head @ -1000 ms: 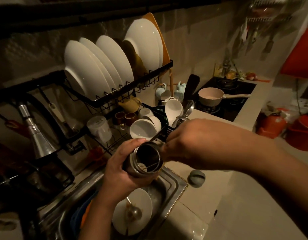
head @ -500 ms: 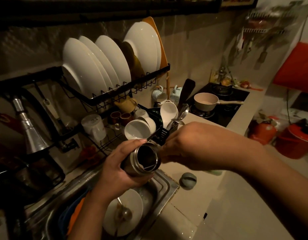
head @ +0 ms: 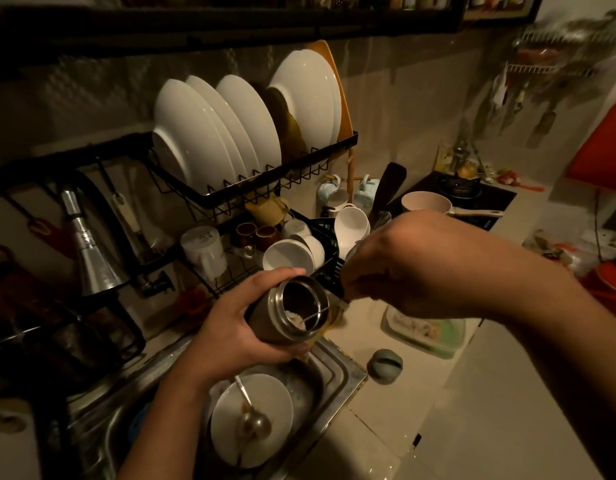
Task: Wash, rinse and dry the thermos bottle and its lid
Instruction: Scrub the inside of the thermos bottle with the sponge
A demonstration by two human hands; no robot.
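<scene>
While tilted over the sink, thermos bottle in left hand fingers; right hand grip unclear

One head-worn wide-angle view looks forward and down from close above the sink, dish rack far left, stove far right, counter near right.

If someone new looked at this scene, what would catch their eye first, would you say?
At centre, the left hand grips an open thermos bottle tilted over the sink, while the right hand works a thin utensil inside it. Behind, white plates stand upright in the black rack.
</scene>
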